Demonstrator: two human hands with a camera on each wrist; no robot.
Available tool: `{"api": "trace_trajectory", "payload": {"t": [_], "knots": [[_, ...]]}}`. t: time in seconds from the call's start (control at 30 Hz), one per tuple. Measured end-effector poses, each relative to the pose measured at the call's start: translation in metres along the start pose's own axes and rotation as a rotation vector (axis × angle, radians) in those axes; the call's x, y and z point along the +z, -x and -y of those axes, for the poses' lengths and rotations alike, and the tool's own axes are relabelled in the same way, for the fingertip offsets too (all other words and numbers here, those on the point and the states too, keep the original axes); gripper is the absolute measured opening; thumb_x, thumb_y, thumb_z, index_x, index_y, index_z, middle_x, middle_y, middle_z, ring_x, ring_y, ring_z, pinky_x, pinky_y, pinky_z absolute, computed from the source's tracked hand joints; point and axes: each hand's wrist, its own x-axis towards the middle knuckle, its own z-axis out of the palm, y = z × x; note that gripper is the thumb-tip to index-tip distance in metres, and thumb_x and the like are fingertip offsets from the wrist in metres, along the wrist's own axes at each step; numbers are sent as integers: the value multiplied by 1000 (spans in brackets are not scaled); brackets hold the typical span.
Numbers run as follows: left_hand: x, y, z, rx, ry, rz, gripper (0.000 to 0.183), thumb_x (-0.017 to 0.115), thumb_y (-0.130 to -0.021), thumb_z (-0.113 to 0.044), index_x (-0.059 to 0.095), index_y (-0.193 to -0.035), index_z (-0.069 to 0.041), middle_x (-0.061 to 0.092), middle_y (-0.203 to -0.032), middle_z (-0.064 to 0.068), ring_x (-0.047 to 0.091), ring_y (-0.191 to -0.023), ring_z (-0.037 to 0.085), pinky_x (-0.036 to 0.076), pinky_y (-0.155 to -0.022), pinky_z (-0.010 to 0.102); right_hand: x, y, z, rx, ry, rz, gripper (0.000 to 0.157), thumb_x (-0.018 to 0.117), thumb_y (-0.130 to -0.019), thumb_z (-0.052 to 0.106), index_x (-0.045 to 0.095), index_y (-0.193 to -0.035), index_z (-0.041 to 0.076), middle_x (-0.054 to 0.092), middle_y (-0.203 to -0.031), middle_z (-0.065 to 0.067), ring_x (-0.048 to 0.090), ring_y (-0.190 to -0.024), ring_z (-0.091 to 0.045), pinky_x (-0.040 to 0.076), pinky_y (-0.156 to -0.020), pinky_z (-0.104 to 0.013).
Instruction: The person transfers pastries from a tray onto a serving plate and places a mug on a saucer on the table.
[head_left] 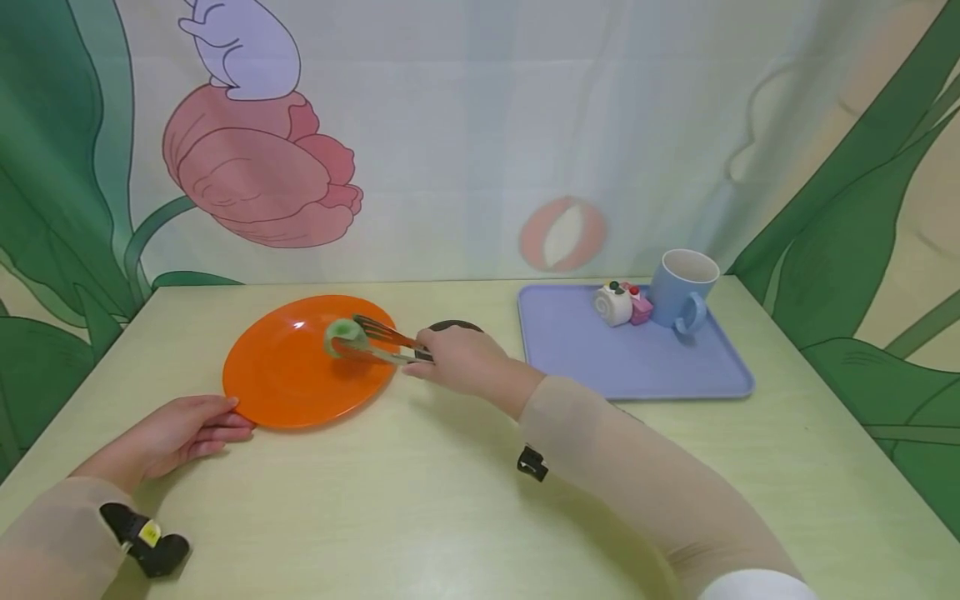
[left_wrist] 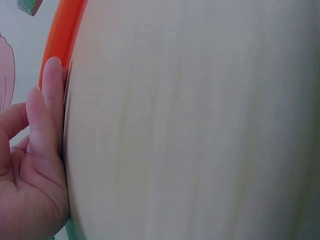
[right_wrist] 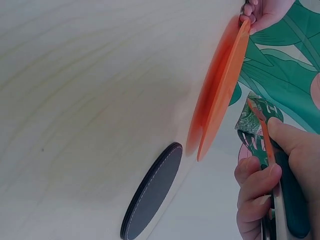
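My right hand (head_left: 468, 358) grips a pair of metal tongs (head_left: 382, 333) with dark handles. Their slotted tips pinch a small green roll-shaped piece (head_left: 343, 336), like a toy cake roll. In the right wrist view the green piece (right_wrist: 248, 117) is held apart from the orange plate (right_wrist: 220, 95), above its surface. At the left, my left hand (head_left: 191, 437) holds the near-left rim of the orange plate (head_left: 277, 375), thumb at the edge. In the left wrist view its fingers (left_wrist: 42, 120) lie low along the table by the rim.
A round dark coaster (head_left: 457, 325) with stitched edging lies right of the plate, partly behind my right hand. Farther right, a lilac tray (head_left: 600, 367) carries a blue mug (head_left: 675, 292), a white swirl roll (head_left: 612, 305) and a pink cake piece (head_left: 640, 308). A printed curtain (head_left: 450, 150) hangs behind the table.
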Motion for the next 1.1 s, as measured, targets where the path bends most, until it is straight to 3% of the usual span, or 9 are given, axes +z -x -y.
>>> {"api": "trace_trajectory", "payload": {"t": [0.33,0.77,1.1], "knots": [[0,1,-1,-5,14,1,41,37,-101,-29,45,-124,5,70,-95,3,67,-89,13,53,-74,23,0,-5,5,5,5,16,52,49,-90,54,54,-127,17,63,-95,6,55,-73,-8,47,-63,-24],[1,-2,1,-9,-4,-8,48,38,-101,-31,39,-129,8,69,-96,4,67,-90,14,53,-74,23,1,-13,14,22,-22,56,56,48,-91,54,48,-134,18,64,-108,3,58,-76,-10,47,-59,-27],[-1,0,1,5,4,11,43,40,-100,-32,47,-122,4,70,-96,3,67,-90,13,53,-74,23,3,-13,15,31,-34,65,57,48,-91,55,47,-134,19,64,-107,4,58,-75,-9,46,-57,-26]]}}
